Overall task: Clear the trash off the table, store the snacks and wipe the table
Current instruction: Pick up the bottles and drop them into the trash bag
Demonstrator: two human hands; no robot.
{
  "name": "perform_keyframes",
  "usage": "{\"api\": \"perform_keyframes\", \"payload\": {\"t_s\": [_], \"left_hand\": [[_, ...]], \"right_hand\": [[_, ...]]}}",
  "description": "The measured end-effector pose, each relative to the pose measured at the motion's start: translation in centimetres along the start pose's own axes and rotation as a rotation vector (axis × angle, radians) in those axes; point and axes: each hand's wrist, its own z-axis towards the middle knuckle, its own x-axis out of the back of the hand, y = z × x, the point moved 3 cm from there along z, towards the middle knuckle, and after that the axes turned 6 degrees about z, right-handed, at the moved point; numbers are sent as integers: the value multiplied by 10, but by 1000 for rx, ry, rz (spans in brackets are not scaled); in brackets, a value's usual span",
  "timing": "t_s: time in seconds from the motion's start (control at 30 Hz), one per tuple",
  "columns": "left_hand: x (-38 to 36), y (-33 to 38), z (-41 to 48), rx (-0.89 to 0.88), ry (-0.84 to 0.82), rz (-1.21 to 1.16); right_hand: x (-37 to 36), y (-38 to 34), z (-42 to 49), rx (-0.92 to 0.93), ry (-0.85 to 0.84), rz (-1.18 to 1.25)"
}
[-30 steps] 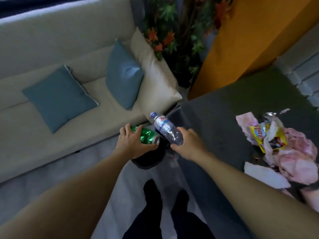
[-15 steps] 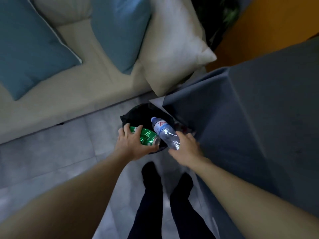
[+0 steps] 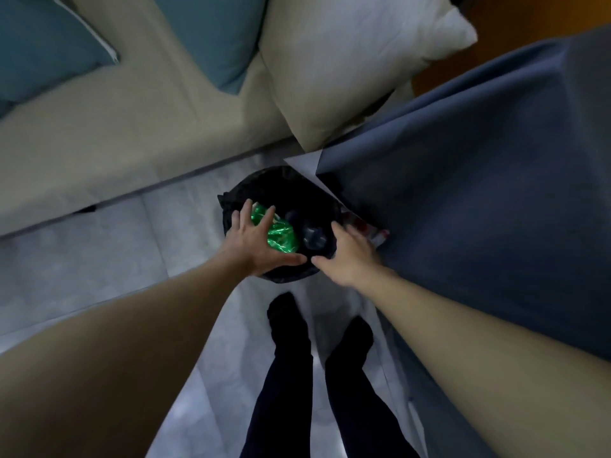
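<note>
A black-lined trash bin (image 3: 236, 200) stands on the floor between the sofa and the table corner. My left hand (image 3: 254, 246) hovers over its left rim with fingers spread and straight. A blurred green can (image 3: 281, 238) lies just beyond the palm, inside the bin's mouth. My right hand (image 3: 351, 256) is over the right rim with fingers loose and nothing in it. A dim plastic bottle (image 3: 314, 240) shows down in the dark of the bin between both hands.
The table with a grey-blue cloth (image 3: 479, 180) fills the right side, its corner overhanging the bin. A beige sofa (image 3: 115, 133) with blue and cream cushions runs behind. A red-and-white wrapper (image 3: 374, 231) lies by the table's foot. My legs (image 3: 291, 365) stand on pale floor.
Both hands moved over the bin and spread their fingers. The green can and the plastic bottle left my grip and dropped into the bin. The view tilted down, away from the tabletop trash.
</note>
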Motion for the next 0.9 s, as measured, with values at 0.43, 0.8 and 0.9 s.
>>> {"api": "perform_keyframes", "payload": {"t_s": [0.43, 0.8, 0.9], "left_hand": [[44, 10, -39, -94, 96, 171], [150, 36, -148, -87, 275, 217], [183, 50, -184, -90, 329, 229]], "right_hand": [[51, -29, -40, 151, 95, -72], [141, -82, -134, 245, 198, -127], [172, -93, -168, 291, 239, -125]]}}
